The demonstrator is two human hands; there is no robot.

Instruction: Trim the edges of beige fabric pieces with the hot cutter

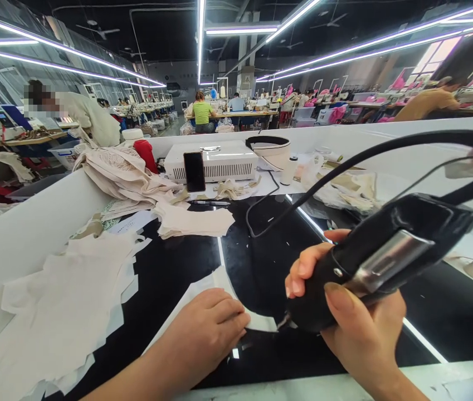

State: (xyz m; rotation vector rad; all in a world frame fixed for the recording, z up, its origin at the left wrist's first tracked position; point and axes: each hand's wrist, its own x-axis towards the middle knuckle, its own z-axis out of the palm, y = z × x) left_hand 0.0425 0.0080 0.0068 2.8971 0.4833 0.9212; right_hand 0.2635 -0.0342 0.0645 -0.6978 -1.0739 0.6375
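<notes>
The right hand is closed around a black handheld tool, thumb laid along its upper side and fingers wrapped underneath. The tool has a glossy black, tapering body with a brushed metal lever or plate set along its flank and a small screw near the grip; its narrow tip points down and left, ending just at the edge of a white fabric piece. A thick black cable arcs away from the rear of the tool, up and back over the table.

The left hand lies palm down with fingers curled loosely, pressing flat on that fabric piece and holding nothing else. The piece is thin, pale and smooth-edged, lying on the shiny black table top directly beside the tool's tip.

Left of the tool, a spread of cut white fabric pieces covers the table's near corner. Beyond the tool, farther up the table, sit a white box-shaped machine with a dark phone leaning against its front, and a heap of beige cloth to that machine's left. Other people work at distant tables behind it.
</notes>
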